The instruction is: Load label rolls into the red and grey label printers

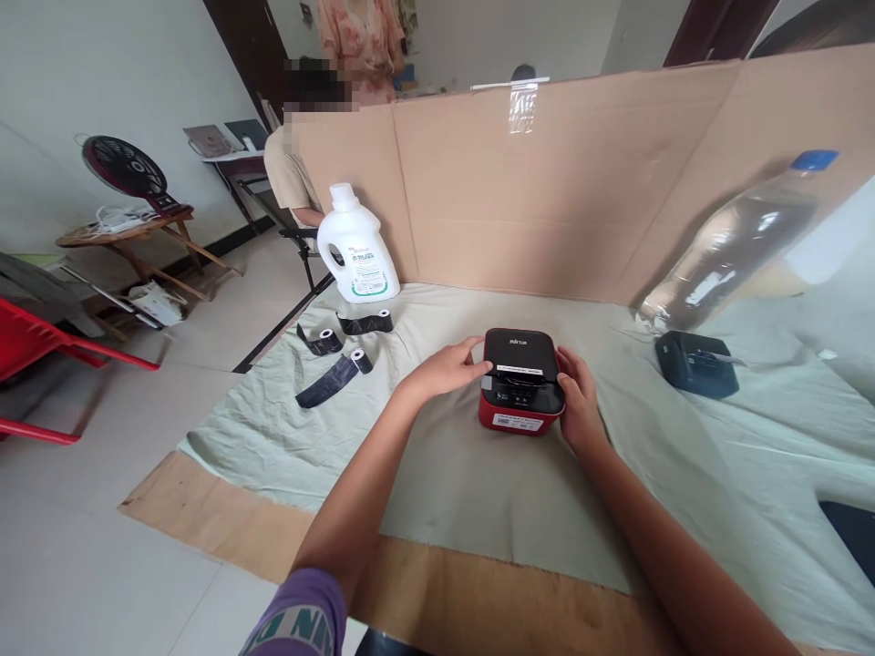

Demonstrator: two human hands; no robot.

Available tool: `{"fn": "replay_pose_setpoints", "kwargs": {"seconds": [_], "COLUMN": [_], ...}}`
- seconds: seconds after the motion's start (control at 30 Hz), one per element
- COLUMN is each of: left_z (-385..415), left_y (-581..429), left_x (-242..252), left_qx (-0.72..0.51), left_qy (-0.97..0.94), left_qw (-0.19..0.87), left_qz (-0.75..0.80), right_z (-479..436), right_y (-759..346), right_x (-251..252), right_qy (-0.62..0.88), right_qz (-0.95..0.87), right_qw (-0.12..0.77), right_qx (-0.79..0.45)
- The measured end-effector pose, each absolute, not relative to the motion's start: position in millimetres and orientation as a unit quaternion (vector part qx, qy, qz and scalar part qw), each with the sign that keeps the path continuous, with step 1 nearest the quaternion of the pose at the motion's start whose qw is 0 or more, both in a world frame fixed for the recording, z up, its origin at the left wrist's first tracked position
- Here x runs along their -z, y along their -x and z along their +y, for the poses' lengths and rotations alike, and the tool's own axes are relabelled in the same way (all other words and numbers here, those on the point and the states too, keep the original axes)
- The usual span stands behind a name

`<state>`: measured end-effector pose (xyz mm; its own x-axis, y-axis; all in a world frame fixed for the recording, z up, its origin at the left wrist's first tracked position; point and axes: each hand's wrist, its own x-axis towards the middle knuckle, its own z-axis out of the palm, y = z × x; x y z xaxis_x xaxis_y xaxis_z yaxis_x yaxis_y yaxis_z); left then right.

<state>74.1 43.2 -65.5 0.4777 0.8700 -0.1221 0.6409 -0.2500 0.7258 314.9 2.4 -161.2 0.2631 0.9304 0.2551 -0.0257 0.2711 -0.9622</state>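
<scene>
A small red and black printer (520, 387), which looks like a label or receipt printer, sits on the cloth in front of me with its black lid down. My left hand (451, 364) holds its left side, thumb at the lid's front edge and fingers along the side. From the right, my right hand (579, 398) grips the opposite side, its thumb near the lid's corner. To the left lie three partly unrolled black paper rolls: one roll (329, 341) farthest left, another roll (384, 321) behind, and a third roll (361, 362) in front.
A white detergent bottle (359, 251) stands at the back left, before an upright cardboard panel (519, 200). On the right are a large clear bottle (738, 246) leaning and a black device (695, 364). Two people are beyond the panel. A red chair (47, 342) stands left.
</scene>
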Motion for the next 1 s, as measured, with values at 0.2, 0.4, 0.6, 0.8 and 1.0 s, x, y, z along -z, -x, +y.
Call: {"fn": "replay_pose_setpoints", "kwargs": {"seconds": [0.2, 0.4, 0.6, 0.8, 1.0], "left_z": [54.3, 56.0, 55.3, 56.5, 56.8], "left_y": [-71.7, -76.4, -76.9, -73.9, -73.3], "left_x": [87.3, 101.7, 98.5, 106.1, 108.9], "left_qx": [-0.123, -0.155, -0.159, -0.168, -0.17], "left_qy": [-0.649, -0.588, -0.579, -0.584, -0.583], "left_qw": [0.622, 0.671, 0.676, 0.678, 0.678], "left_qz": [0.42, 0.424, 0.426, 0.414, 0.416], "right_z": [9.9, 16.4, 17.3, 13.0, 12.3], "right_y": [-316.0, -318.6, -318.9, -314.3, -315.5], "right_x": [175.7, 167.7, 168.1, 178.7, 175.8], "right_qy": [0.445, 0.441, 0.453, 0.421, 0.428], "right_qz": [-0.445, -0.449, -0.48, -0.485, -0.502], "right_qw": [0.638, 0.606, 0.595, 0.621, 0.605], "right_qx": [-0.445, -0.487, -0.459, -0.448, -0.445]}}
